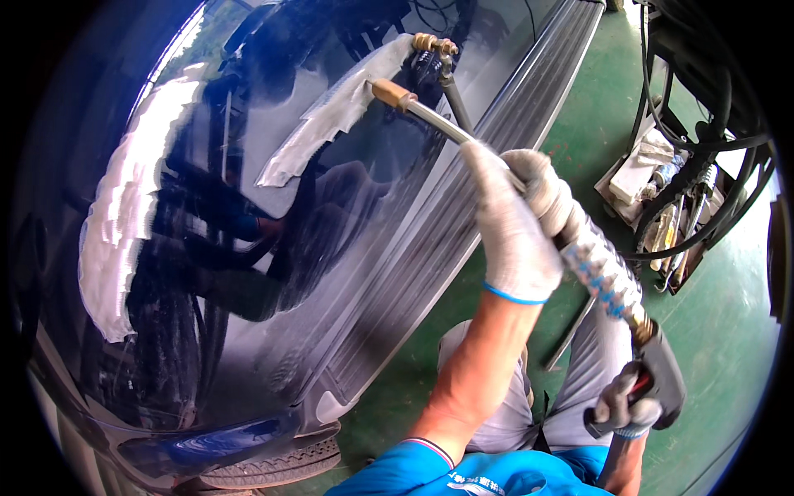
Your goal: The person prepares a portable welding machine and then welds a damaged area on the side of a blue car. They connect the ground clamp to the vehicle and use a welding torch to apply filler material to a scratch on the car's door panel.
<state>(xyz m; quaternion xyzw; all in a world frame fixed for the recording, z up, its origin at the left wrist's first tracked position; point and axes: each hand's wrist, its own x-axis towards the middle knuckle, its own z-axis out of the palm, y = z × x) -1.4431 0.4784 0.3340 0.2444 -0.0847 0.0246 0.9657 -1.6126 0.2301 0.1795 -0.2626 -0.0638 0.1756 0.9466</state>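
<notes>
A long spray gun with a metal lance (442, 124) runs diagonally across the view. My left hand (517, 231), in a white knit glove with a blue cuff, is closed around the lance. The sleeve beyond it is wrapped in clear plastic with blue marks. My gloved right hand (624, 405) grips the black pistol handle (664, 384), fingers around its red trigger. The copper-coloured nozzle (392, 94) points at a ragged white strip (331, 116) on the glossy dark-blue car panel (248, 273). I cannot tell whether the tip touches it.
Another ragged white strip (124, 207) runs down the panel's left. A ribbed grey step (496, 140) borders the car, with a tyre (281, 463) below. On the green floor (595, 124), a tray (616, 198) holds tools and white cloths beside black hoses (719, 140).
</notes>
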